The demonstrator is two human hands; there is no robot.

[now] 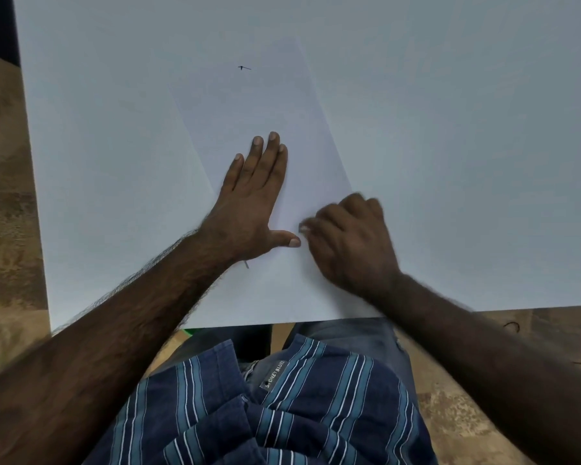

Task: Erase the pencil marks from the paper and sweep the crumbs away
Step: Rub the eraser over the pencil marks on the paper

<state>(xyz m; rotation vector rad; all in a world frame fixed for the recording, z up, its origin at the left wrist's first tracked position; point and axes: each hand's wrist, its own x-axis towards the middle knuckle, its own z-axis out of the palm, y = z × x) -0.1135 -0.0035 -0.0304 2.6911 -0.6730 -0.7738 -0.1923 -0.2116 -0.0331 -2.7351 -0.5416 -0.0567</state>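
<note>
A white sheet of paper (265, 105) lies slanted on the white table (467, 146). My left hand (252, 203) presses flat on it, fingers spread, thumb pointing right. My right hand (349, 239) is curled and blurred just right of that thumb, its fingertips pinching something small and pale, seemingly an eraser (303, 228), against the paper. A short grey pencil mark (247, 264) shows beside my left wrist. A small dark mark (244, 67) sits near the sheet's far end.
The table's near edge (517, 308) runs just above my lap, where a blue striped shirt (282, 407) shows. Brown mottled floor (7, 196) lies to the left and lower right. The table's left edge (31, 162) is close to my left forearm.
</note>
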